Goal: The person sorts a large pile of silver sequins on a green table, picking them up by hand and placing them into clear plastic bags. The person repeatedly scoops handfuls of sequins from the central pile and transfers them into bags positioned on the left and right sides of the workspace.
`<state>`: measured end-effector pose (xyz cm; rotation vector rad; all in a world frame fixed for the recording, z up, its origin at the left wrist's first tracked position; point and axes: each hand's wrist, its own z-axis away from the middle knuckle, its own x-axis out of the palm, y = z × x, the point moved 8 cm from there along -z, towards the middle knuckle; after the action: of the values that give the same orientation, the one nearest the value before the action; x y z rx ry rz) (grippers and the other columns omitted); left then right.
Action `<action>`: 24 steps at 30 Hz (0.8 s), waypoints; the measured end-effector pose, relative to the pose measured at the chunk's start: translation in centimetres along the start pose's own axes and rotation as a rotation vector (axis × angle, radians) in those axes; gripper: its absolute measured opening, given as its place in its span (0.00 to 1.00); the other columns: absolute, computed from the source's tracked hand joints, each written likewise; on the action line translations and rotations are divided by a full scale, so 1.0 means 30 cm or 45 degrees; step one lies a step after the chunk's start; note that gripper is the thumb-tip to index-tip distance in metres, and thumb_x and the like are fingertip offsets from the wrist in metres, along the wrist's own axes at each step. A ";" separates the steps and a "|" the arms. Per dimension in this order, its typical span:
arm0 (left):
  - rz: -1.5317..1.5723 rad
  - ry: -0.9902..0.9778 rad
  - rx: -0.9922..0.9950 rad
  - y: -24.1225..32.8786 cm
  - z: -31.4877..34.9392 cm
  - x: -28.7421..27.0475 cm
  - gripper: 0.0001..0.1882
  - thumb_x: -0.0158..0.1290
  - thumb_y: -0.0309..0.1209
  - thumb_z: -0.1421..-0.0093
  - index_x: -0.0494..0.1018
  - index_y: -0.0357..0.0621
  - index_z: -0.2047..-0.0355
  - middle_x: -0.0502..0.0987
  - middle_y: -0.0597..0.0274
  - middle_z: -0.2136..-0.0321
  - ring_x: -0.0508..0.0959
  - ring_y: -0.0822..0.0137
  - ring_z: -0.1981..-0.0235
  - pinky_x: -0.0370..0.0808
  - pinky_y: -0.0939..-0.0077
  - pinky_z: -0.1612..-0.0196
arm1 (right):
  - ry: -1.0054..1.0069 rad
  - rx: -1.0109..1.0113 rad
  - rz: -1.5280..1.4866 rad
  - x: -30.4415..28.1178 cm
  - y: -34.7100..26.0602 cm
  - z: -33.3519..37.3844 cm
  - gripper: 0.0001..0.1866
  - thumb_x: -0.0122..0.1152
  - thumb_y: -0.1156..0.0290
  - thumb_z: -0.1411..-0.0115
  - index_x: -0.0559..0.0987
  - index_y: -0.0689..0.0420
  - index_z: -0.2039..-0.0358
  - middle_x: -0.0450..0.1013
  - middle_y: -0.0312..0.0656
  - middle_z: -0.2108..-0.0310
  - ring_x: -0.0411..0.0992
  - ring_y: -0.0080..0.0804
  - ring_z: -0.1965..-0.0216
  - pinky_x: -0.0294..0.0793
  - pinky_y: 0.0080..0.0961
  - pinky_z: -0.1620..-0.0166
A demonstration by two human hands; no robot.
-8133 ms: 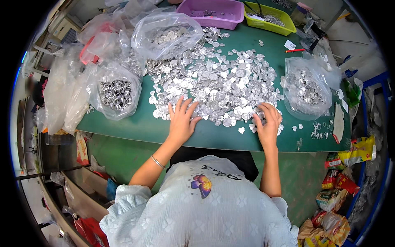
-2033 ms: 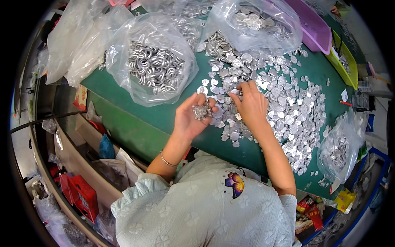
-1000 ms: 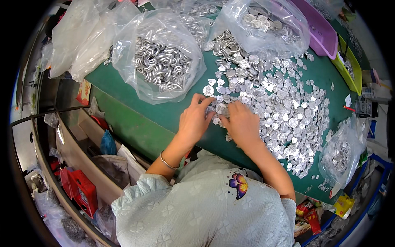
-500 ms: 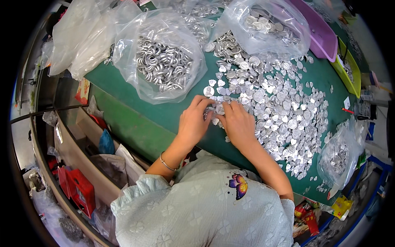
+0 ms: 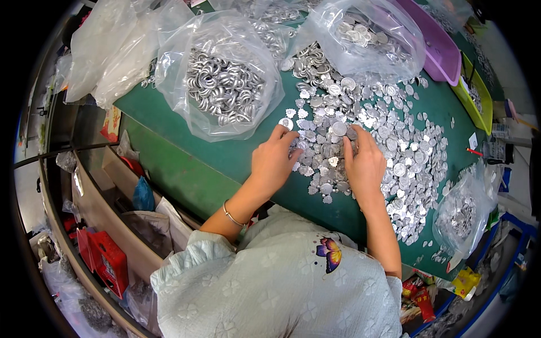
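Observation:
A wide heap of flat silver metal charms [image 5: 389,141], some round and some with scalloped edges, lies spread over the green tabletop. At its left edge my left hand [image 5: 273,159] has its fingers and thumb curled round a few small silver charms [image 5: 293,147], partly hidden by the fingers. My right hand [image 5: 365,164] reaches into the middle of the heap, pinching a round silver disc [image 5: 351,133] between thumb and forefinger. Beside that disc lies a brighter round one [image 5: 339,128]. A round piece [image 5: 286,122] touches the fingertips of my left hand.
An open clear plastic bag [image 5: 225,93] of silver rings stands left of the heap. Behind it sits another clear bag [image 5: 366,42] of discs, beside a purple bin [image 5: 437,50] and a yellow-green bin [image 5: 479,110]. A smaller bag [image 5: 465,217] lies at the right edge.
My right hand has moved right and slightly away from my left, onto a disc in the heap. Charms it covered now show between my hands. My left hand has barely shifted.

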<state>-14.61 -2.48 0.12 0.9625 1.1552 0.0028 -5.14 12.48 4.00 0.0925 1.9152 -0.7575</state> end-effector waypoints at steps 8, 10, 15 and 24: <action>0.086 -0.093 0.064 0.040 -0.019 -0.006 0.12 0.60 0.26 0.53 0.70 0.43 0.68 0.72 0.61 0.68 0.75 0.55 0.74 0.72 0.66 0.70 | -0.184 0.232 -0.514 0.033 0.057 0.036 0.08 0.58 0.72 0.44 0.76 0.60 0.64 0.70 0.40 0.79 0.67 0.29 0.82 0.66 0.25 0.78; 0.240 -0.074 0.185 0.018 -0.014 -0.001 0.12 0.59 0.24 0.52 0.69 0.43 0.69 0.72 0.62 0.71 0.75 0.60 0.76 0.71 0.71 0.72 | -0.305 0.452 -0.798 0.058 0.096 0.055 0.07 0.56 0.72 0.43 0.76 0.60 0.64 0.69 0.36 0.79 0.65 0.25 0.82 0.64 0.22 0.79; 1.525 -0.440 -0.190 -0.051 -0.024 0.006 0.15 0.54 0.25 0.45 0.68 0.38 0.57 0.71 0.67 0.72 0.71 0.75 0.75 0.63 0.86 0.79 | -0.348 0.926 -1.871 0.105 0.096 0.091 0.08 0.51 0.72 0.38 0.76 0.60 0.62 0.68 0.31 0.77 0.64 0.19 0.82 0.61 0.14 0.80; 2.313 -0.458 -0.639 -0.176 0.041 0.084 0.17 0.44 0.41 0.36 0.68 0.37 0.63 0.69 0.52 0.63 0.76 0.63 0.67 0.77 0.85 0.80 | -0.396 -0.028 -0.650 0.021 0.018 0.112 0.10 0.57 0.76 0.45 0.75 0.59 0.61 0.67 0.39 0.78 0.66 0.30 0.79 0.64 0.22 0.76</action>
<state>-14.95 -5.37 -5.12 1.1661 -0.3490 1.4233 -2.55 10.91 2.30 -0.5178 1.6576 -1.0189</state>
